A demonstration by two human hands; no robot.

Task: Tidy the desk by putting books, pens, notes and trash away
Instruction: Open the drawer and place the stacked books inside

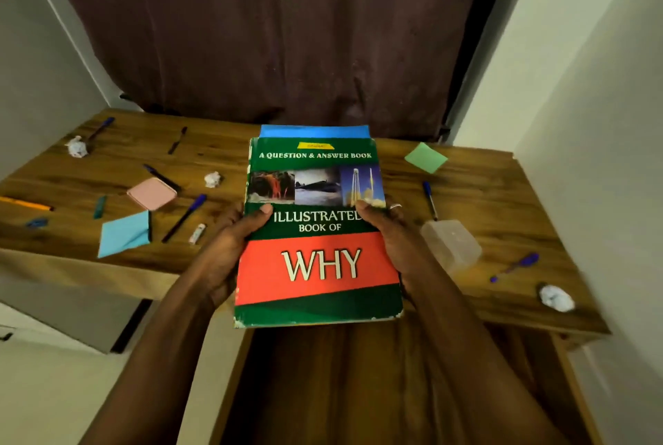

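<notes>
Book (317, 265) in green and red is held over the near edge of the table (484, 193) by both hands. The left hand (224, 254) grips its left edge and the right hand (398, 247) its right edge, each thumb pressed flat on the cover while the other fingers wrap underneath, mostly hidden. The cover reads "A QUESTION & ANSWER BOOK" at the top, then "ILLUSTRATED BOOK OF" and, large on the red band, "WHY". A small yellow label (315, 146) above is too blurred to read. The long axis runs away from the person, top edge toward the curtain (269, 31), writing upright to the wearer. A blue book (314, 131) peeks out beneath its far end. On the table lie pens (184, 216), pink notes (151, 193), a green note (426, 157) and paper balls (556, 297).
</notes>
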